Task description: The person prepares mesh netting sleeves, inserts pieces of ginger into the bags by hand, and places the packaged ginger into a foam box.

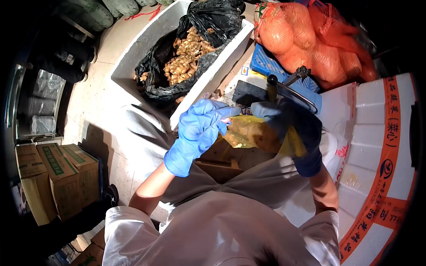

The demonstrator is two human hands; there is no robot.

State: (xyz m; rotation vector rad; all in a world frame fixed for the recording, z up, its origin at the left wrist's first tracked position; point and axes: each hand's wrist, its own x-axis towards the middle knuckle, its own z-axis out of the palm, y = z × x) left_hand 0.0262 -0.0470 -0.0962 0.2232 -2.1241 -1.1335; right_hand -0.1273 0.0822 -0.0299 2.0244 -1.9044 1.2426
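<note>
Both hands wear blue gloves and are raised above the lap. My left hand [202, 128] has its fingers closed on the left end of a yellow translucent bag [253, 133], which holds brownish lumps. At the bag's right side, my right hand [295, 131] is in shadow, its fingers bent round the yellow plastic. Beyond the hands stands a small device with a dark flat plate [250, 94] and a metal arm [297, 95]. A white foam box [217, 77], lined with black plastic, holds ginger [188, 55] ahead to the left.
Red net sacks [310, 44] of large round produce lie on a blue crate [266, 62] at the upper right. White foam boxes with orange tape [377, 168] stand at the right. Cardboard boxes [66, 181] are at the left. Another person's dark-clothed legs [73, 57] show at the upper left.
</note>
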